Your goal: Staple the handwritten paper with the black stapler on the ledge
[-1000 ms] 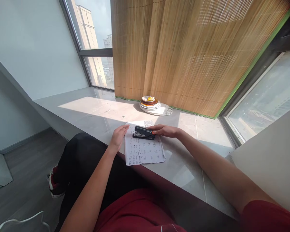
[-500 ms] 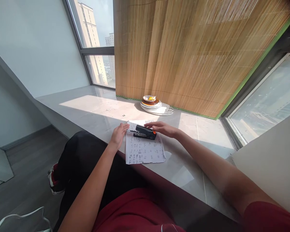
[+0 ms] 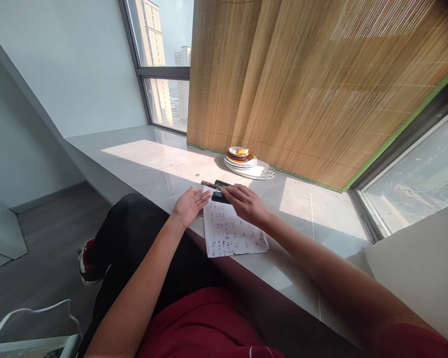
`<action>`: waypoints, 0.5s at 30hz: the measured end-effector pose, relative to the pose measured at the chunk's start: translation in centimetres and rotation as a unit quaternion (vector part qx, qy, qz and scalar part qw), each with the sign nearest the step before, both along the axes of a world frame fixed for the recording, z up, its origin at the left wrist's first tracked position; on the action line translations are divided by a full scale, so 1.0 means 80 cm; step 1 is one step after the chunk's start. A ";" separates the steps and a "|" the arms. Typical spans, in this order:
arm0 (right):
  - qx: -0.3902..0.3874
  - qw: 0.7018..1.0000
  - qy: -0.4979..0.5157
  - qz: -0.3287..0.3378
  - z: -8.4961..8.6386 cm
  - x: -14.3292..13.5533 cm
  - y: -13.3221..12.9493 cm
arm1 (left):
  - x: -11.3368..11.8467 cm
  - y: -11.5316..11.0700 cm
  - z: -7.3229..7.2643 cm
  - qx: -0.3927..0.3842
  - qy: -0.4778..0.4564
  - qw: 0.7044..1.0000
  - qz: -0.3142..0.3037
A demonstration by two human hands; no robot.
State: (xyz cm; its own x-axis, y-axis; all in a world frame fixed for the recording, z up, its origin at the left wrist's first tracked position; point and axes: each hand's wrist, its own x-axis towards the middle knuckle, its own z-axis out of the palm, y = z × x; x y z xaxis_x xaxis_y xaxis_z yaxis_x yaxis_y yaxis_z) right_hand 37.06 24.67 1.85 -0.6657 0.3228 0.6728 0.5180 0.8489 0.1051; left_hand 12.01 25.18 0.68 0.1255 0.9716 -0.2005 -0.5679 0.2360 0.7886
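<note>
The tiled ledge [image 3: 134, 149] offers room left of centre; its front edge passes beneath the paper [image 3: 235, 233], whose lower-left corner seems to overhang. At frame centre, the right hand [image 3: 246, 201] grips the black stapler [image 3: 219, 198]; the left hand [image 3: 188, 206], open beside it, would best steady the stapler.

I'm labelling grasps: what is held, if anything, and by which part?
The right hand grips the black stapler by the end farther from the left hand, which is open and empty.

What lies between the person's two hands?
Between them, the head view shows a black stapler, held in the right hand, and part of the written-on paper.
</note>
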 end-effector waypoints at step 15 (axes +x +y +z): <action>-0.351 0.890 0.243 -0.161 -0.026 -0.015 0.006 | -0.002 -0.006 0.002 0.050 0.022 0.997 0.062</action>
State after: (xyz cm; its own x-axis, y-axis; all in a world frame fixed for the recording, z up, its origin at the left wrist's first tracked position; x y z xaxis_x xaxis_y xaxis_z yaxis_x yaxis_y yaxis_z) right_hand 35.90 25.12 -0.22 -0.1487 0.8988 0.4125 0.5859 0.4161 -0.6954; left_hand 11.81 24.68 0.81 -0.0032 0.9946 -0.1037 -0.5521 0.0847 0.8295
